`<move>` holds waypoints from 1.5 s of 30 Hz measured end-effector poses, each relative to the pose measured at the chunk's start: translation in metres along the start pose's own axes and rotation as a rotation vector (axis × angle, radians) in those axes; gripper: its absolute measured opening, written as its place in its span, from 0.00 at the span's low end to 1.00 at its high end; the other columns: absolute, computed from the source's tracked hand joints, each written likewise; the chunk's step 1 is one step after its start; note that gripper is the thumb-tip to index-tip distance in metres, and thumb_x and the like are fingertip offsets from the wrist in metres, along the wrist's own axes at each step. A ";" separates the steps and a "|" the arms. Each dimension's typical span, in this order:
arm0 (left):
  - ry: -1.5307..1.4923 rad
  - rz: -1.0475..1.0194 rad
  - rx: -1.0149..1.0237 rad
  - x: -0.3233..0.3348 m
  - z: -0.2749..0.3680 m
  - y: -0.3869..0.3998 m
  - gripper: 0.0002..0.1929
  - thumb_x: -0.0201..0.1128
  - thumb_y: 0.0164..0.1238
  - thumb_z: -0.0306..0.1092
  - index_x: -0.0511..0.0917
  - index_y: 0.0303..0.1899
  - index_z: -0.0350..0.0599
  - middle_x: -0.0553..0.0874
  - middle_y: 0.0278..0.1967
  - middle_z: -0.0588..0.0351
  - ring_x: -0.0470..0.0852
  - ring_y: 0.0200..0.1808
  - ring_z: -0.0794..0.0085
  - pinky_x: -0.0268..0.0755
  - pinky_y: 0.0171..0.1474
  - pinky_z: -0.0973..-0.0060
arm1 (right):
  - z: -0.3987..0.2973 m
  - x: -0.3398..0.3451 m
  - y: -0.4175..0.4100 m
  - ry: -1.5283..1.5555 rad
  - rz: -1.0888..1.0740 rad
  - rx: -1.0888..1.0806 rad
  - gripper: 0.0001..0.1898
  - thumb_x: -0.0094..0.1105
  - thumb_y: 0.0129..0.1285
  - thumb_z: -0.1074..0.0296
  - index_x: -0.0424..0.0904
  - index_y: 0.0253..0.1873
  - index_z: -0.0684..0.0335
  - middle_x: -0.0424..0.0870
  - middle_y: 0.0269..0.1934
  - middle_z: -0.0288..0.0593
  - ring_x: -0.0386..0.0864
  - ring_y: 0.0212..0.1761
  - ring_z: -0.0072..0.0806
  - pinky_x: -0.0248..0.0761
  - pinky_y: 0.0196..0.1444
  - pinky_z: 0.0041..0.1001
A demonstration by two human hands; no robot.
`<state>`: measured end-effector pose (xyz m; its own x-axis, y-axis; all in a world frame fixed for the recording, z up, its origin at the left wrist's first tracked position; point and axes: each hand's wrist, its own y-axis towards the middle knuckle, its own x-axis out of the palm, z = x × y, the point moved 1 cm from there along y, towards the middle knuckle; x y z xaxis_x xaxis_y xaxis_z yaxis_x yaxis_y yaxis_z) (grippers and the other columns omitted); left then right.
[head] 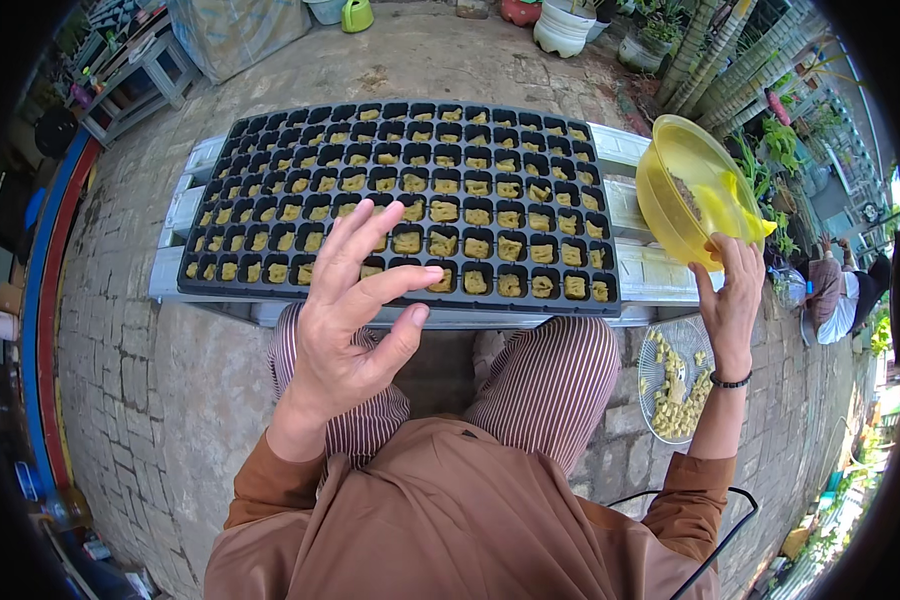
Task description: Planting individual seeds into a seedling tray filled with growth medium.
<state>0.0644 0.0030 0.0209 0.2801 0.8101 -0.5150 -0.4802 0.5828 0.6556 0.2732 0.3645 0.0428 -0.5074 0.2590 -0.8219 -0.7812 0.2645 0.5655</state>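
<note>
A black plastic seedling tray (pixel 616 289) lies on a slatted metal bench, with yellowish sponge-like cubes (pixel 443 211) in many of its cells. Over the tray's near edge, left of its middle, my left hand (pixel 356 322) is raised with fingers apart, holding nothing. My right hand (pixel 731 289) has its fingertips at the near rim of a tilted yellow plastic bowl (pixel 660 202) to the right of the tray; whether they grip it I cannot tell. Inside the bowl are some brown granular matter (pixel 684 196) and a bright yellow item (pixel 735 206).
A clear ribbed plate (pixel 649 375) with more cubes stands low at my right, beside the bench (pixel 641 281). Potted plants (pixel 565 30) and a green watering can (pixel 357 15) are at the back. A person (pixel 836 296) is at the far right. A dark cable (pixel 720 551) runs by my right arm.
</note>
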 end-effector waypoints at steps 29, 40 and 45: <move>-0.064 0.481 0.016 -0.026 -0.063 -0.013 0.50 0.84 0.41 0.65 0.68 0.63 0.48 0.52 0.77 0.28 0.64 0.76 0.40 0.63 0.76 0.49 | -0.224 0.001 0.081 0.491 -0.081 -0.733 0.15 0.63 0.57 0.67 0.82 0.50 0.51 0.81 0.44 0.29 0.79 0.48 0.26 0.68 0.64 0.48; -0.294 0.399 -0.056 -0.038 -0.069 -0.026 0.43 0.89 0.39 0.50 0.69 0.54 0.51 0.51 0.78 0.31 0.65 0.76 0.38 0.69 0.73 0.48 | -0.229 -0.026 0.152 0.820 -0.648 -0.684 0.17 0.78 0.53 0.54 0.90 0.44 0.55 0.82 0.36 0.34 0.80 0.40 0.33 0.73 0.51 0.38; -0.279 0.332 -0.031 -0.038 -0.071 -0.024 0.43 0.89 0.39 0.49 0.68 0.55 0.52 0.50 0.79 0.34 0.63 0.76 0.38 0.74 0.71 0.48 | -0.230 0.008 0.192 1.142 -1.034 -0.981 0.18 0.81 0.53 0.55 0.91 0.45 0.56 0.86 0.39 0.39 0.82 0.39 0.33 0.73 0.39 0.30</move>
<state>0.0064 -0.0458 -0.0141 0.3179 0.9421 -0.1071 -0.6057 0.2887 0.7415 0.0356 0.2037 0.1286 0.6199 -0.4362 -0.6523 -0.6000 -0.7992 -0.0358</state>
